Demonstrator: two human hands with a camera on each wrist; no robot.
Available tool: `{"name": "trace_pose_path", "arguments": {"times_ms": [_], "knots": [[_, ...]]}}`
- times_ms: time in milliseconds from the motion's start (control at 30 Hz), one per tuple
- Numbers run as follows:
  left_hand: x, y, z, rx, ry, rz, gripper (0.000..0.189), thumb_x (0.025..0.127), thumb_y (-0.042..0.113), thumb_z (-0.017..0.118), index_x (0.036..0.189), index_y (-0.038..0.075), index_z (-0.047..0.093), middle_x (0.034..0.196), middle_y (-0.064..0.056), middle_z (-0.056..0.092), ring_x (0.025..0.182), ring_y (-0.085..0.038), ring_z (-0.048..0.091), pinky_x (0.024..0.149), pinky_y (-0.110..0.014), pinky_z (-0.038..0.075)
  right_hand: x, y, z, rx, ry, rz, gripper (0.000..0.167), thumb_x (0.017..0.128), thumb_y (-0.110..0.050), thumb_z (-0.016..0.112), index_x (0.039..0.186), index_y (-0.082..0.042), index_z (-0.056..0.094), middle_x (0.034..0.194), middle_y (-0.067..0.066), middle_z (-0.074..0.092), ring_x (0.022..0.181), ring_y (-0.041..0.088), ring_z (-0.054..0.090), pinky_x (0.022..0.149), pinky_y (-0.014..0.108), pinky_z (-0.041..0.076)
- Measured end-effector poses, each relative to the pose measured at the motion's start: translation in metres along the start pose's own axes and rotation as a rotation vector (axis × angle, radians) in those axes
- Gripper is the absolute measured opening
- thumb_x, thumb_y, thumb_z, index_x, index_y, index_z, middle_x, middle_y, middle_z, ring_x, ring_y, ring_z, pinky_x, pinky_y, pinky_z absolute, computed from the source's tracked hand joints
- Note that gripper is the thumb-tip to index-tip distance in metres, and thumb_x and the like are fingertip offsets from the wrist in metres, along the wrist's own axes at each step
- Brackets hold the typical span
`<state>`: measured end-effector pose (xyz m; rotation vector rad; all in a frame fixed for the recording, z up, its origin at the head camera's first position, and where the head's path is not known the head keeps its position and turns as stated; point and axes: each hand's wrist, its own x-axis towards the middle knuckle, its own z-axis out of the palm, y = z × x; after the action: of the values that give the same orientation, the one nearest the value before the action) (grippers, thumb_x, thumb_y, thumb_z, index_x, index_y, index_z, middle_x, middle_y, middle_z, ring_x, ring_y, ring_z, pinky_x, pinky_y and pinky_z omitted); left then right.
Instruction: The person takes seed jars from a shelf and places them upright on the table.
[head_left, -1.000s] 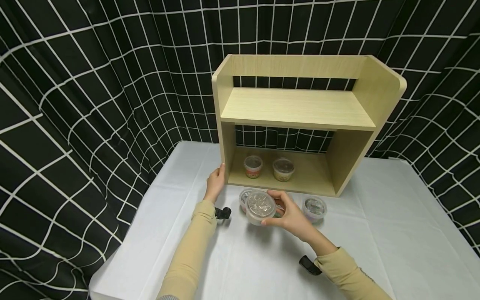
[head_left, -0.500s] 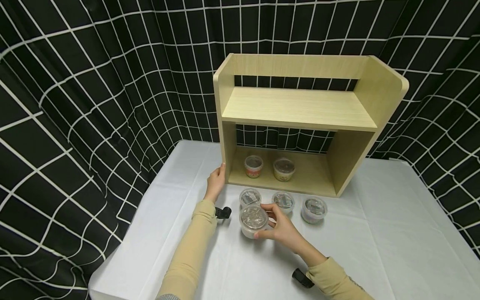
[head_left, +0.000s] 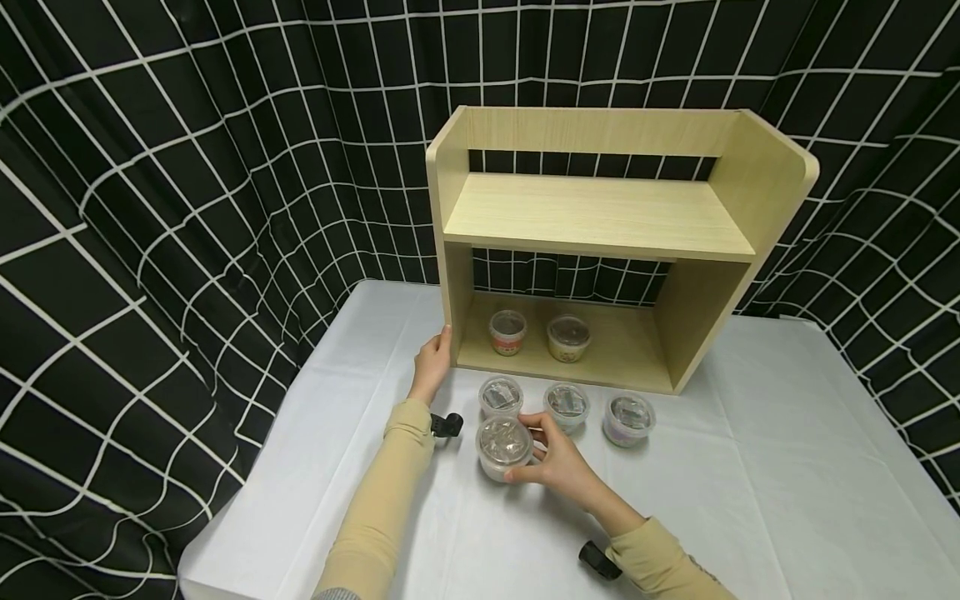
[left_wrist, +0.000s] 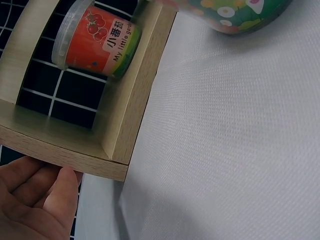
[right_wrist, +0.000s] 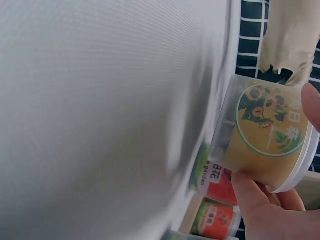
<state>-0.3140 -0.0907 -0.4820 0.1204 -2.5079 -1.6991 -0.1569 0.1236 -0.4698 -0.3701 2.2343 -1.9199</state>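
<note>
My right hand point(head_left: 558, 461) grips a round tub point(head_left: 504, 443) with a clear lid. In the right wrist view this tub point(right_wrist: 270, 132) has yellowish contents and a sunflower label; whether its base touches the table I cannot tell. My left hand point(head_left: 431, 367) touches the outer side of the wooden shelf's left panel point(left_wrist: 65, 156), its thumb near the panel's front edge. Just behind the held tub stands another tub point(head_left: 501, 394), with a second tub point(head_left: 566, 403) and a third tub point(head_left: 628, 417) to its right, all before the shelf.
On the lower board of the wooden shelf point(head_left: 600, 212) stand a red-labelled tub point(head_left: 507, 332) and a yellowish tub point(head_left: 567, 337). A white cloth covers the table point(head_left: 795, 467). Black gridded curtains point(head_left: 225, 167) hang around it.
My right hand has brought the gripped tub down toward the table's front edge and slightly left, uncovering the tubs behind it. The left hand stays at the panel.
</note>
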Motion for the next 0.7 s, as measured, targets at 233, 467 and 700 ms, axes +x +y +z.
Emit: {"name": "trace_pose_path", "arguments": {"times_ms": [233, 467, 700], "knots": [[0.0, 0.0, 0.001, 0.001, 0.005, -0.008, 0.073, 0.092, 0.064, 0.03, 0.129, 0.006, 0.055, 0.13, -0.015, 0.051, 0.122, -0.033, 0.043, 0.098, -0.047, 0.036, 0.0, 0.005, 0.001, -0.031, -0.004, 0.001, 0.075, 0.06, -0.001, 0.086, 0.121, 0.004, 0.042, 0.133, 0.021, 0.04, 0.122, 0.037, 0.04, 0.1, 0.041, 0.033], [0.001, -0.001, 0.001, 0.0, 0.006, -0.011, 0.072, 0.092, 0.064, 0.03, 0.128, 0.006, 0.056, 0.13, -0.015, 0.052, 0.122, -0.034, 0.044, 0.098, -0.047, 0.036, 0.0, 0.007, 0.002, -0.032, 0.006, 0.029, 0.076, 0.059, -0.001, 0.086, 0.121, 0.002, 0.043, 0.134, 0.019, 0.04, 0.123, 0.036, 0.04, 0.101, 0.042, 0.032], [0.002, -0.003, 0.001, 0.0, 0.008, -0.011, 0.074, 0.091, 0.065, 0.03, 0.127, 0.006, 0.057, 0.13, -0.015, 0.052, 0.121, -0.034, 0.044, 0.097, -0.048, 0.037, 0.001, 0.011, 0.003, -0.026, 0.015, 0.026, 0.08, 0.059, 0.001, 0.086, 0.124, 0.004, 0.039, 0.136, 0.022, 0.037, 0.123, 0.038, 0.039, 0.101, 0.045, 0.031]]}}
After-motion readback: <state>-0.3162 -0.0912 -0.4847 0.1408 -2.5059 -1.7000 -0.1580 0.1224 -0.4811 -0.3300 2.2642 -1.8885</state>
